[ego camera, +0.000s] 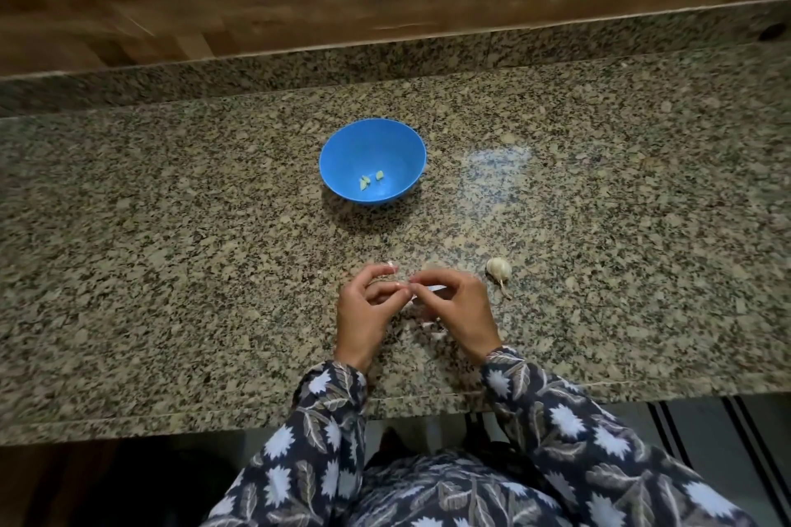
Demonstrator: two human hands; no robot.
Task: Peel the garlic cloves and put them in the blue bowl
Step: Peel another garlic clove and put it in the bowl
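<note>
1. Hands: the left hand (364,312) and right hand (453,308) meet fingertip to fingertip above the counter (171,227), near its front edge. The fingers of both are curled.
2. Grip: both hands pinch a small pale item at the meeting point, judged to be a clove (409,290). It is too small to tell its long axis or how much skin remains.
3. Bowl: the bowl (394,141) stands well ahead of the hands and slightly to their left. Two peeled pieces (364,183) lie in its bottom.
4. Key relation: the drop path runs straight forward from the pinch. The left hand is marginally nearer the bowl.
5. Supply: the bulb (498,269) lies just beside the right hand, on its right, with its stem pointing back toward the person. The right hand is the nearer one for the next clove.
6. Waste: pale skin scraps (428,325) lie on the counter below the hands.
</note>
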